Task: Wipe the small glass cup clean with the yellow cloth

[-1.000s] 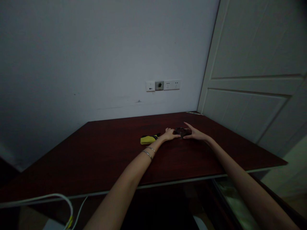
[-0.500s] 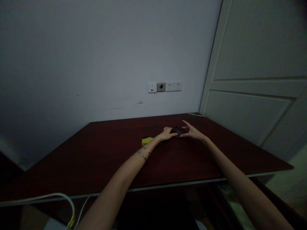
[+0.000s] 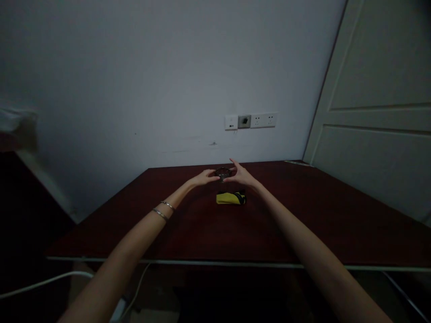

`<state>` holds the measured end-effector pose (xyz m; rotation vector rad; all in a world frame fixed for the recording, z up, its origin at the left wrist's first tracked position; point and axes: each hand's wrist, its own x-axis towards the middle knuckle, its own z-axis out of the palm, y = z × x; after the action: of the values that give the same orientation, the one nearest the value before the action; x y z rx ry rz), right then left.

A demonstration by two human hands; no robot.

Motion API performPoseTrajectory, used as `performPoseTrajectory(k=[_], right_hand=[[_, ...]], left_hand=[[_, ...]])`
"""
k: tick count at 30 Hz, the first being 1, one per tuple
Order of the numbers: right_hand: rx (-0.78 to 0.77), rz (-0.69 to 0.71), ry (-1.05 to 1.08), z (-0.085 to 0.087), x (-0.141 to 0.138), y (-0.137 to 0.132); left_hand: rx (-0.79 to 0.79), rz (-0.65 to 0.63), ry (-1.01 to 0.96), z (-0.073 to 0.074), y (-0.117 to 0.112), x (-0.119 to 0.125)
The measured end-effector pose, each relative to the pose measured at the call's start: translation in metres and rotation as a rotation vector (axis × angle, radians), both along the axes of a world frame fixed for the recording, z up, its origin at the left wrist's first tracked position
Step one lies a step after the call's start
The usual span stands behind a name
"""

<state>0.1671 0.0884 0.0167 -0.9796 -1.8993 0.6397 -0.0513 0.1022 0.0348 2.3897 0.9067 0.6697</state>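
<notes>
A small dark round object (image 3: 222, 173) is held above the dark red table (image 3: 303, 224), pinched between both hands. My left hand (image 3: 204, 178) grips its left side with closed fingers; two thin bracelets sit on that wrist. My right hand (image 3: 243, 176) holds its right side, index finger raised. Below the hands, a folded yellow and black cloth (image 3: 230, 198) lies on the table. The dim light hides what the round object is.
A white wall with a row of sockets (image 3: 251, 121) stands behind the table. A white panelled door (image 3: 380, 112) is at the right. White cables (image 3: 43, 282) hang below the table's front left edge.
Both hands have lifted the dark round object off the table and carried it left, past the yellow cloth. The view has swung, so the cloth now lies under the hands.
</notes>
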Motion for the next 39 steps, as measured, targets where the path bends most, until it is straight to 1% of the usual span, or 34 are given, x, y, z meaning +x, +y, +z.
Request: performPoseTrajectory(k=[4,7,11,13,16,20,24,30,39], right_hand=[[0.011,0.052,0.016,-0.003,-0.058,0.002],[-0.002,0.083,0.018,-0.009,-0.096,0.003],[-0.039,0.124,0.027,-0.020,-0.136,0.001],[-0.045,0.137,0.031,-0.027,-0.151,0.001],[-0.053,0.155,0.017,-0.037,-0.168,0.000],[-0.072,0.189,-0.009,-0.048,-0.180,-0.001],[-0.071,0.200,-0.017,-0.057,-0.185,-0.001],[-0.058,0.196,-0.041,-0.065,-0.186,0.002],[-0.053,0.175,-0.093,-0.067,-0.186,0.001]], left_hand=[[-0.030,0.075,0.118,0.008,-0.008,-0.059],[-0.059,0.116,0.165,0.007,-0.015,-0.097],[-0.108,0.166,0.152,-0.001,-0.025,-0.136],[-0.131,0.194,0.145,-0.007,-0.029,-0.151],[-0.174,0.199,0.135,-0.019,-0.032,-0.168],[-0.223,0.220,0.116,-0.034,-0.033,-0.182],[-0.221,0.248,0.128,-0.044,-0.033,-0.188],[-0.194,0.249,0.161,-0.050,-0.029,-0.190],[-0.154,0.285,0.228,-0.052,-0.027,-0.191]])
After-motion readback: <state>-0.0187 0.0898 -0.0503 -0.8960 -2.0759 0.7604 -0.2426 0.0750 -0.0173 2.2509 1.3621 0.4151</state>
